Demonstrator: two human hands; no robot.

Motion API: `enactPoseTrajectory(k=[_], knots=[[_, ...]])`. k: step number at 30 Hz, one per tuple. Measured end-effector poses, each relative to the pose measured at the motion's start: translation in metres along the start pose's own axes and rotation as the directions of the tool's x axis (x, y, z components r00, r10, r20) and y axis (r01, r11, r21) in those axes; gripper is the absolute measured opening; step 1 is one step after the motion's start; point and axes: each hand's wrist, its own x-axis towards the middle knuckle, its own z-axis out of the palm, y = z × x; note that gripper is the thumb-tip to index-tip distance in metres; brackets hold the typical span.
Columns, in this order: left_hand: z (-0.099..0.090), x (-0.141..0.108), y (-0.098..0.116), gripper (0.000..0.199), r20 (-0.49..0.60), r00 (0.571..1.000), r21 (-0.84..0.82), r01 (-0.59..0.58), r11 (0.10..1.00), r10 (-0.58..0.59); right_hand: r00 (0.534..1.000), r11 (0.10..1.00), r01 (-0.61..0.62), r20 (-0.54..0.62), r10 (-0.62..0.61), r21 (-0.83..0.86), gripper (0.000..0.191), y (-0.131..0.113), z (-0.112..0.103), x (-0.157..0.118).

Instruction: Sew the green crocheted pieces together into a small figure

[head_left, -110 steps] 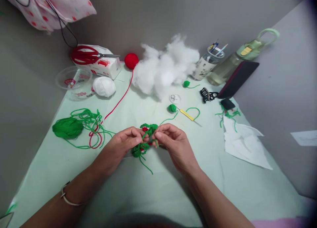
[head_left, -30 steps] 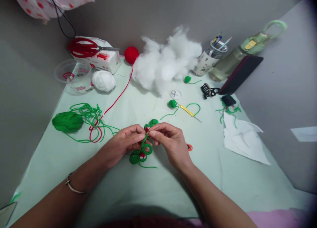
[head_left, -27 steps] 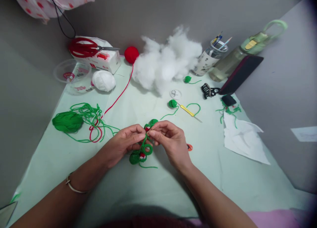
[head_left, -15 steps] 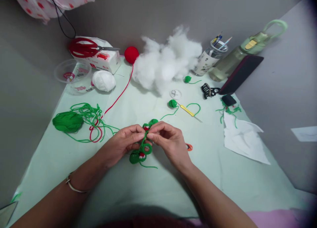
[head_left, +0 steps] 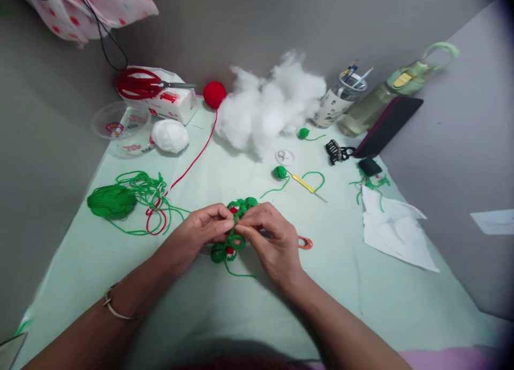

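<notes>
A green crocheted piece (head_left: pixel 236 242) with small round balls and red-and-white bits hangs between my hands, low over the middle of the table. My left hand (head_left: pixel 206 228) pinches its strand from the left, fingers closed. From the right, my right hand (head_left: pixel 271 236) grips the same strand between thumb and fingertips, which nearly touch my left fingertips. A loose green tail trails below the piece. Just right of my right hand lies an orange object (head_left: pixel 305 242). Farther back are a green ball (head_left: pixel 280 172) and a yellow-handled crochet hook (head_left: pixel 303 182).
Green yarn (head_left: pixel 111 201) lies at left. Behind it are white yarn (head_left: pixel 170 136), plastic tubs and red scissors (head_left: pixel 140 84) on a box. White stuffing (head_left: pixel 269 110) sits at the back, with a pen jar (head_left: pixel 337 102), bottle, phone (head_left: pixel 387 126) and white paper (head_left: pixel 391 228) rightward.
The view has shifted slightly, so the table things appear lower. My right hand has changed its pinch slightly, and the upper part of the green piece has turned a little.
</notes>
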Motion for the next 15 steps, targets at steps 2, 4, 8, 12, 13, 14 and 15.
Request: enactPoseTrajectory(k=[2, 4, 8, 12, 13, 14, 15], knots=[[0.000, 0.000, 0.000, 0.022, 0.011, 1.000, 0.018, -0.001, 1.000, 0.001, 0.996, 0.995, 0.083, 0.018, -0.082, -0.048, 0.009, 0.000, 0.000, -0.001], [-0.001, -0.001, 0.000, 0.022, 0.030, 1.000, 0.024, -0.004, 1.000, 0.004, 0.993, 0.992, 0.114, 0.042, -0.112, -0.052, 0.005, -0.002, -0.004, 0.000], [0.000, -0.005, 0.005, 0.022, 0.082, 0.996, 0.075, 0.032, 0.997, -0.038, 0.996, 0.992, 0.087, 0.036, -0.083, -0.093, 0.014, -0.010, -0.018, 0.007], [0.000, -0.008, 0.008, 0.022, 0.136, 0.988, 0.201, 0.050, 0.978, -0.078, 0.982, 0.991, 0.009, 0.186, 0.017, -0.137, 0.023, -0.013, -0.025, 0.012], [0.000, -0.008, 0.008, 0.022, 0.141, 0.987, 0.227, 0.042, 0.973, -0.076, 0.970, 0.991, -0.029, 0.236, 0.059, -0.129, 0.025, -0.013, -0.025, 0.012], [-0.001, -0.008, 0.008, 0.023, 0.138, 0.988, 0.250, 0.035, 0.967, -0.072, 0.957, 0.990, -0.071, 0.272, 0.102, -0.122, 0.026, -0.012, -0.025, 0.012], [-0.001, -0.007, 0.008, 0.023, 0.130, 0.989, 0.272, 0.030, 0.962, -0.067, 0.945, 0.987, -0.113, 0.293, 0.143, -0.116, 0.026, -0.011, -0.024, 0.012]])
